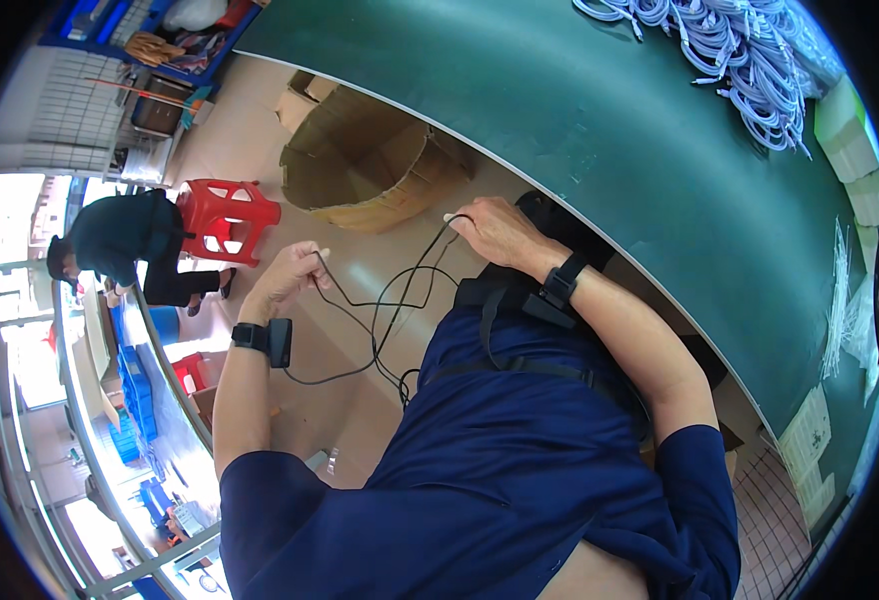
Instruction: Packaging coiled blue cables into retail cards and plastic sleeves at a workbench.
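Note:
A thin black cable (355,304) hangs in loose loops between my two hands, above the floor. My left hand (294,272) is closed, pinching the cable between thumb and fingers. To the right, my right hand (500,232) is also closed with the cable at its fingertips, beside the green table's edge. A small pale bit shows at the right fingertips, too small to name. Each wrist wears a dark band; a black box (280,343) sits on the left one, and a black cord runs from near it into the loops.
The green-topped table (520,110) carries bundles of white cables (735,60) and thin white strips (837,300). An open cardboard box (360,170) stands on the floor below. A red stool (225,220) is left of it, near a person in dark clothes (125,240) bending at another bench.

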`<state>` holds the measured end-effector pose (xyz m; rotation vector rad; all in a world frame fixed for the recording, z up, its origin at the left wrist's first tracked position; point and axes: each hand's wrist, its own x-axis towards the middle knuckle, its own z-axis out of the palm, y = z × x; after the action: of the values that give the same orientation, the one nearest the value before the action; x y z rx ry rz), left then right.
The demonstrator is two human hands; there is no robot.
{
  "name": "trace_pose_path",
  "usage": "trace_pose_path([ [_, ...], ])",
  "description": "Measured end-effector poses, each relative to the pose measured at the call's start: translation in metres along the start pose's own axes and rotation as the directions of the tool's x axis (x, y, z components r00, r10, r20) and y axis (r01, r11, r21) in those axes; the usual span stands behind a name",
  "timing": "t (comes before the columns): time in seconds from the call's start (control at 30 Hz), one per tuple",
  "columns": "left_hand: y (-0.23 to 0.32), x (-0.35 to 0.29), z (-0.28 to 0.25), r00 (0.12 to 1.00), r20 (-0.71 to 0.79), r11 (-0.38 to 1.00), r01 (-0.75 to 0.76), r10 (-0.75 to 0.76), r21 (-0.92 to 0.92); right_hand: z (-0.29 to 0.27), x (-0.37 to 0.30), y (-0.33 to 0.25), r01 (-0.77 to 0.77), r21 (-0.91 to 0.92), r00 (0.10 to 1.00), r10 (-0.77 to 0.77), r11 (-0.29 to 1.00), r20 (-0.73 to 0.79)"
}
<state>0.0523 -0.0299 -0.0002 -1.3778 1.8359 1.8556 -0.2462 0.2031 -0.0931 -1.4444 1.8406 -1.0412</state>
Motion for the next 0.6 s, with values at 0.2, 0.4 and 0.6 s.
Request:
trace_pose_path([
  [0.2,0.026,0.019,0.000,0.999,0.043,0.910,-0.028,0.011,0.413,-0.004,-0.001,0.011,-0.138,-0.018,0.990,0.138,0.990,0.020],
  [0.4,0.064,0.030,0.005,0.911,0.207,0.668,-0.404,0.358,0.624,-0.009,-0.003,0.017,-0.220,-0.054,0.975,0.220,0.974,-0.006],
  [0.6,0.191,-0.011,0.082,0.697,0.066,0.499,-0.574,0.714,0.649,-0.017,-0.032,0.008,-0.066,-0.173,0.997,0.057,0.983,-0.060],
])
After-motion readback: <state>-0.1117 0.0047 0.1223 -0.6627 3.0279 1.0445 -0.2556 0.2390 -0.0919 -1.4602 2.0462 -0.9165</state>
